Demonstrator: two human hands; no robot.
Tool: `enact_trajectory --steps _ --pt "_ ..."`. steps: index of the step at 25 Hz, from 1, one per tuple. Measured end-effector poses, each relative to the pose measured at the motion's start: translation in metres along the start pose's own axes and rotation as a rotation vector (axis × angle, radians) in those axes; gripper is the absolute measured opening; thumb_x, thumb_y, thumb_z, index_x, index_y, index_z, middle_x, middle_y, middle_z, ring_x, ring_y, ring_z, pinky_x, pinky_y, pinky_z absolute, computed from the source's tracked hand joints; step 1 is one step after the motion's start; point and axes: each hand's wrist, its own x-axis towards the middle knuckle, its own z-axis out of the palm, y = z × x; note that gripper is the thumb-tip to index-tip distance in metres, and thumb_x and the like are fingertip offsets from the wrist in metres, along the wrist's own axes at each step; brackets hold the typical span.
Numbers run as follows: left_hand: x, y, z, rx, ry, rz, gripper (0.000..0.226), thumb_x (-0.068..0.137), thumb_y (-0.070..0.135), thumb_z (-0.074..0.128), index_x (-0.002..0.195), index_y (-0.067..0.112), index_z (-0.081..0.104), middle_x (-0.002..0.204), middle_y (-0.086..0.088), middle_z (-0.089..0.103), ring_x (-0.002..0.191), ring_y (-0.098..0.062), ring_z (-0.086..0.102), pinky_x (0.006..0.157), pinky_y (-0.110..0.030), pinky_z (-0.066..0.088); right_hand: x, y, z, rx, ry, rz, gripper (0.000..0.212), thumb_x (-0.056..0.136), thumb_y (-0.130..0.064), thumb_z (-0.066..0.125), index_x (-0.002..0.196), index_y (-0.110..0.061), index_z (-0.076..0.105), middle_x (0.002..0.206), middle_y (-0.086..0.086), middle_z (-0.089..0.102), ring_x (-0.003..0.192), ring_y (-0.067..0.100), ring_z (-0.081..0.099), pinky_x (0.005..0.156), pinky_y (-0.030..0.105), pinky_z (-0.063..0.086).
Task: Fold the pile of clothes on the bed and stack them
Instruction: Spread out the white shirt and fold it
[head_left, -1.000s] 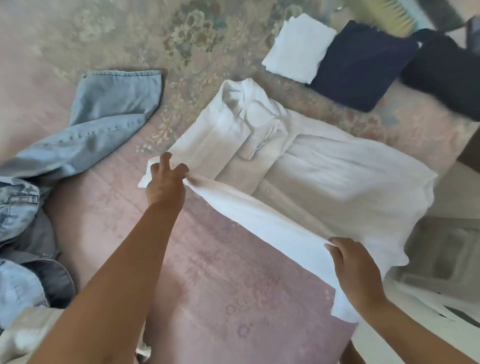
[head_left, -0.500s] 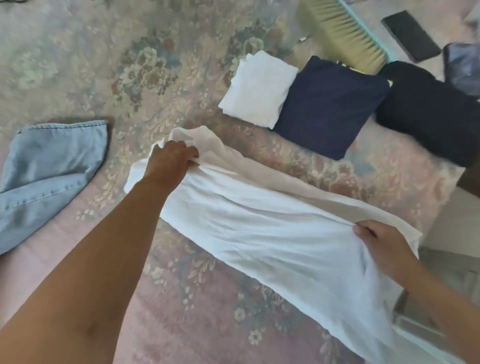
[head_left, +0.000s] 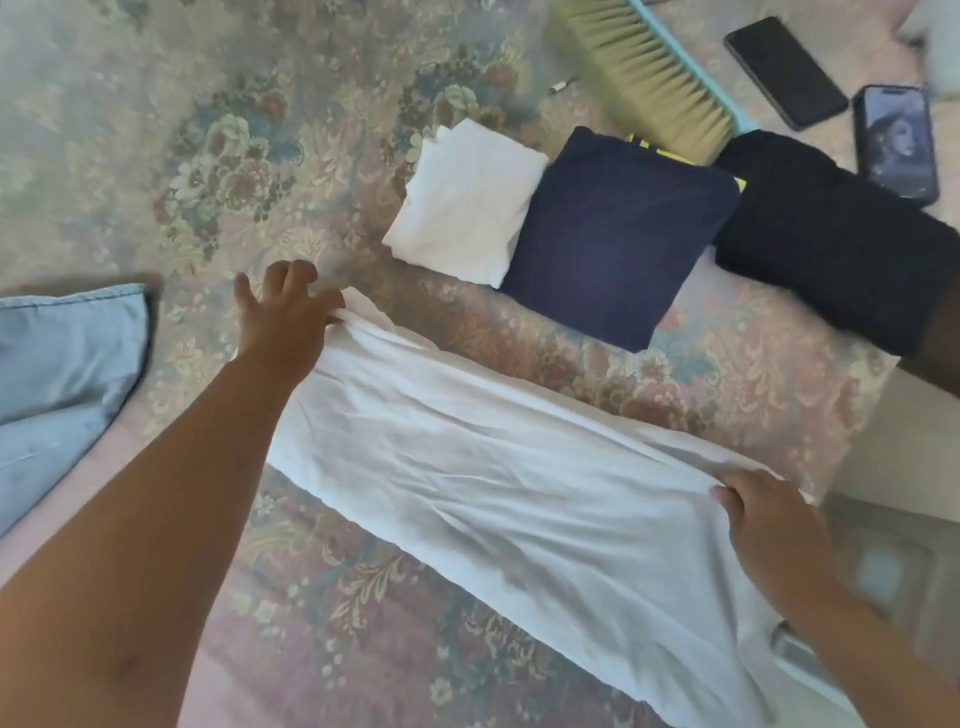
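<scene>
A white shirt (head_left: 498, 478), folded into a long strip, lies slanting across the floral bedspread (head_left: 208, 156) from the middle left to the lower right. My left hand (head_left: 283, 312) is at its upper left end with fingers spread, only the thumb side touching the cloth. My right hand (head_left: 763, 519) grips the far edge near the lower right end, fingers curled over the fabric. Three folded pieces lie side by side beyond the shirt: a white one (head_left: 462, 213), a navy one (head_left: 618, 234) and a black one (head_left: 831, 244).
Light blue jeans (head_left: 62, 384) lie unfolded at the left edge. A brush with pale bristles (head_left: 649, 78) and two phones (head_left: 787, 70) (head_left: 896, 140) lie at the back right. The bed ends at the right, where the floor (head_left: 909, 441) shows.
Both hands carried the near side of the shirt over onto its far side, making a long strip. My left hand has since opened and let go of its end.
</scene>
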Motion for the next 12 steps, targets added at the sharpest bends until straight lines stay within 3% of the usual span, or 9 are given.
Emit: enact_trajectory --steps 3,5,7,9,12 --pt "0.009 0.007 -0.002 -0.055 -0.130 -0.096 0.033 0.095 0.011 0.050 0.125 0.023 0.056 0.139 -0.011 0.031 0.130 -0.031 0.025 0.105 -0.062 0.024 0.013 0.006 -0.003 0.061 0.045 0.032 0.017 0.094 -0.010 0.052 0.094 -0.003 0.068 0.090 0.019 0.067 0.088 0.040 0.059 0.079 0.048 0.042" --pt "0.008 0.020 0.004 -0.086 -0.223 -0.167 0.044 0.092 0.004 0.046 0.132 0.022 0.046 0.143 -0.010 0.024 0.132 -0.031 0.024 0.105 -0.063 0.023 0.019 0.005 -0.001 0.048 0.139 0.019 0.021 0.096 -0.016 0.050 0.092 -0.002 0.067 0.085 0.020 0.065 0.082 0.041 0.059 0.075 0.048 0.045" --pt "0.005 0.026 0.011 -0.169 -0.160 -0.222 0.048 0.089 -0.001 0.047 0.133 0.016 0.043 0.144 -0.012 0.023 0.132 -0.033 0.026 0.106 -0.063 0.023 0.018 0.012 0.001 -0.005 0.189 -0.039 0.034 0.092 -0.031 0.044 0.087 -0.004 0.065 0.078 0.016 0.063 0.074 0.039 0.060 0.070 0.044 0.044" --pt "0.004 0.023 0.013 -0.177 -0.097 -0.227 0.040 0.090 0.001 0.048 0.129 0.013 0.048 0.143 -0.012 0.025 0.131 -0.034 0.028 0.106 -0.062 0.022 0.009 0.024 0.004 -0.081 0.196 -0.184 0.045 0.093 -0.041 0.036 0.083 -0.008 0.064 0.074 0.010 0.063 0.071 0.035 0.060 0.070 0.040 0.034" --pt "0.011 0.016 0.002 -0.161 -0.068 -0.248 0.031 0.095 0.007 0.046 0.124 0.013 0.056 0.140 -0.014 0.028 0.129 -0.034 0.030 0.105 -0.060 0.024 0.008 0.040 0.003 -0.037 0.240 -0.330 0.067 0.100 -0.049 0.018 0.079 -0.006 0.064 0.070 0.010 0.063 0.064 0.034 0.062 0.065 0.037 0.026"
